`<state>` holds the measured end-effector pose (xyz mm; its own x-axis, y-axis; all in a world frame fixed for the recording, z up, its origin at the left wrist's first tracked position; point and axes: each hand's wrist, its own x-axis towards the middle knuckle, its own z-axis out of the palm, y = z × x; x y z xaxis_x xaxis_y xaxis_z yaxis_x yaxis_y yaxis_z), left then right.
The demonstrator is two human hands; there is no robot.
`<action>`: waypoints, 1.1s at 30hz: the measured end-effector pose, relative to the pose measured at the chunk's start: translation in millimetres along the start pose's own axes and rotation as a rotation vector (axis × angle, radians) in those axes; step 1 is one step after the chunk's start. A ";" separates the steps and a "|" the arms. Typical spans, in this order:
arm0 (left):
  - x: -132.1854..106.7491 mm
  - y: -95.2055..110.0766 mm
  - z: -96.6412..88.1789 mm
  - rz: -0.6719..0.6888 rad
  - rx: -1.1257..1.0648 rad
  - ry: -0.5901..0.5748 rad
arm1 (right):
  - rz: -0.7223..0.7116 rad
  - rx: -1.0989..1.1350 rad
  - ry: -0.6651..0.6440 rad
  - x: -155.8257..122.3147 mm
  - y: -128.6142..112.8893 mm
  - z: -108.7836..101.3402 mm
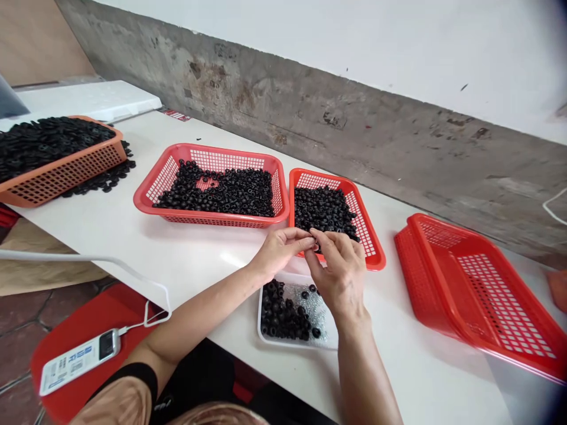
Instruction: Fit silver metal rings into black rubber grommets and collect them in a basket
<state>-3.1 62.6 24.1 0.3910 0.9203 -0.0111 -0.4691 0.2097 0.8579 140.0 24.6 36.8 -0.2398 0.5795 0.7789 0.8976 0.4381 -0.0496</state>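
Both hands work close together above the white table [133, 254], just over the near edge of the small red mesh basket [374, 260]. The left hand [281, 251] is curled, with thumb and forefinger closing in. The right hand [339, 277] is closed to a fingertip pinch. Between the two sets of fingertips sits what looks like a single black ring [315, 243], mostly hidden, so the exact grip is hard to confirm. Just below the hands is a white plastic tray [262, 319] holding black rings and clear, glittery bits. The small red basket is heaped with black rings [323, 209], and a larger red basket [212, 150] beside it holds more. Further left, an orange basket [66, 171] is piled full, with loose rings [104, 180] spilled next to it. A tilted red basket [478, 295] lies to the right. For small rings like this, a tight fingertip pinch seems best, with the hands kept low over a container so a slip lands inside, not on the table.
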 end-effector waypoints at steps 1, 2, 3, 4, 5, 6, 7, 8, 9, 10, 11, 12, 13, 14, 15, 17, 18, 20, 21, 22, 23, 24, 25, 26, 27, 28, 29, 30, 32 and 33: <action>-0.2 -1.2 -1.2 0.012 0.011 -0.001 | -0.010 -0.002 -0.007 0.3 0.5 -0.4; -0.9 -2.4 -2.8 0.016 0.009 -0.003 | -0.019 0.001 -0.017 0.6 0.8 -0.9; -1.9 -3.5 -4.8 0.010 -0.005 -0.007 | -0.032 0.009 -0.031 1.0 1.2 -1.3; -3.1 -4.4 -6.8 -0.005 -0.024 -0.012 | -0.050 0.023 -0.049 1.5 1.7 -1.8; -4.3 -5.1 -8.8 -0.023 -0.045 -0.015 | -0.073 0.040 -0.071 2.1 2.4 -2.3; -5.3 -5.5 -10.4 -0.042 -0.064 -0.016 | -0.097 0.057 -0.094 2.8 3.1 -3.0; -6.2 -5.7 -11.6 -0.058 -0.080 -0.017 | -0.122 0.074 -0.115 3.6 4.0 -3.8; -6.7 -5.7 -12.4 -0.073 -0.092 -0.019 | -0.145 0.088 -0.131 4.2 4.8 -4.6; -7.0 -5.7 -12.7 -0.088 -0.106 -0.023 | -0.163 0.098 -0.141 4.8 5.7 -5.6; -7.1 -5.8 -12.7 -0.107 -0.124 -0.032 | -0.174 0.105 -0.147 5.2 6.6 -6.6; -7.0 -6.2 -12.6 -0.129 -0.148 -0.047 | -0.180 0.110 -0.151 5.4 7.5 -7.6; -6.8 -6.9 -12.5 -0.153 -0.177 -0.067 | -0.185 0.114 -0.154 5.4 8.4 -8.6; -6.5 -8.0 -12.6 -0.175 -0.209 -0.089 | -0.190 0.115 -0.158 5.1 9.4 -9.5; -6.2 -9.5 -12.9 -0.193 -0.240 -0.112 | -0.198 0.112 -0.161 4.6 10.4 -10.2; -5.9 -11.3 -13.3 -0.209 -0.269 -0.132 | -0.209 0.107 -0.161 3.9 11.5 -10.7; -5.6 -15.3 -14.7 -0.241 -0.311 -0.158 | -0.232 0.099 -0.158 2.3 13.6 -11.2; -5.6 -17.1 -15.4 -0.260 -0.323 -0.166 | -0.239 0.098 -0.157 1.5 14.4 -11.2; -5.8 -19.6 -16.6 -0.296 -0.337 -0.172 | -0.241 0.107 -0.165 0.1 15.3 -11.0; -6.0 -20.2 -17.1 -0.308 -0.338 -0.174 | -0.237 0.117 -0.176 -0.4 15.5 -10.9; -6.0 -20.4 -17.4 -0.315 -0.339 -0.176 | -0.232 0.129 -0.187 -0.7 15.4 -10.9; -6.1 -20.4 -17.7 -0.319 -0.341 -0.178 | -0.228 0.142 -0.197 -1.0 15.3 -10.9; -6.0 -20.2 -17.9 -0.324 -0.344 -0.181 | -0.226 0.152 -0.203 -1.1 15.2 -11.1; -5.9 -20.0 -18.0 -0.330 -0.347 -0.184 | -0.225 0.159 -0.207 -1.1 15.3 -11.3; -5.7 -19.9 -18.1 -0.339 -0.352 -0.187 | -0.226 0.165 -0.209 -1.1 15.5 -11.6; -5.5 -20.0 -18.3 -0.350 -0.357 -0.191 | -0.231 0.170 -0.210 -1.0 15.9 -11.9; -5.4 -20.2 -18.4 -0.360 -0.359 -0.196 | -0.237 0.175 -0.209 -0.8 16.5 -12.3; -5.3 -20.6 -18.6 -0.368 -0.359 -0.201 | -0.243 0.180 -0.208 -0.5 17.2 -12.8; -5.3 -21.1 -18.7 -0.370 -0.356 -0.208 | -0.250 0.184 -0.206 -0.2 17.9 -13.3; -5.7 -22.4 -18.9 -0.362 -0.348 -0.229 | -0.259 0.184 -0.204 0.4 19.5 -14.3; -6.0 -23.2 -18.8 -0.355 -0.346 -0.240 | -0.259 0.179 -0.202 0.7 20.1 -14.8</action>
<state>-9.5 58.4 -5.4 0.7234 0.6805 -0.1169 -0.4927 0.6274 0.6030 163.4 23.6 45.6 -0.5346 0.5500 0.6416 0.7230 0.6908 0.0102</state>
